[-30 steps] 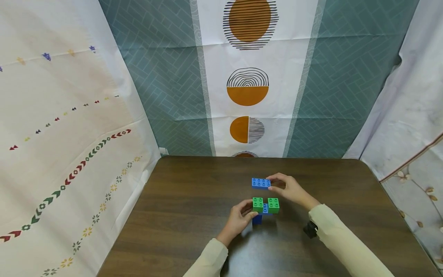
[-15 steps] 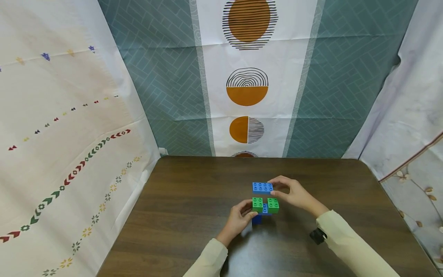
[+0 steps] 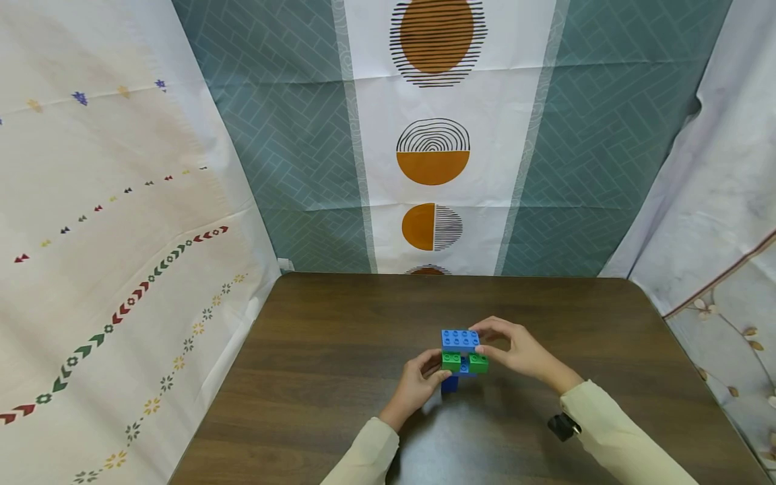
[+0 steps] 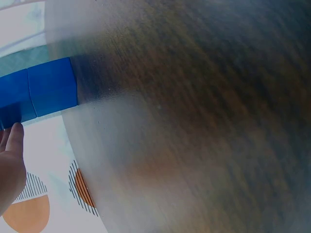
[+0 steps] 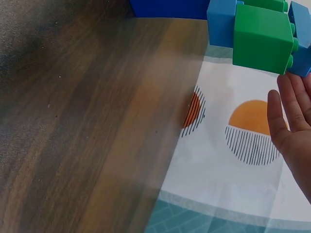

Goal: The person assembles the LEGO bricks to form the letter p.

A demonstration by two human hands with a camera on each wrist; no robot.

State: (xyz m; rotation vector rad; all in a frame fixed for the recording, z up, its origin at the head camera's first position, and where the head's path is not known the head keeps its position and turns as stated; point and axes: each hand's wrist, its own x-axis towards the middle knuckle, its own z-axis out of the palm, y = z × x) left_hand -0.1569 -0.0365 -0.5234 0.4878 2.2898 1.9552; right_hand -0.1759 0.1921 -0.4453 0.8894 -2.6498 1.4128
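Note:
A small tower of toy building bricks stands on the table. Dark blue bricks (image 3: 450, 384) form its base, a lighter blue brick (image 3: 464, 366) lies across them, and two green bricks, left (image 3: 450, 362) and right (image 3: 479, 364), sit on top with a gap between. My left hand (image 3: 418, 380) grips the tower's left side, thumb in front. My right hand (image 3: 515, 347) pinches the right end of a light blue eight-stud brick (image 3: 459, 340) over the green ones. Studs of the green brick (image 5: 260, 39) still show beneath the held brick (image 5: 302, 36) in the right wrist view.
The brown wooden table (image 3: 327, 337) reaches back to a teal and white patterned cloth (image 3: 291, 135). White cloths hang on the left (image 3: 121, 269) and right (image 3: 715, 242). A small black device (image 3: 564, 426) sits at the right sleeve cuff.
My right hand has brought the light blue brick toward me, from behind the tower to over the green bricks. The left hand and the tower have stayed in place.

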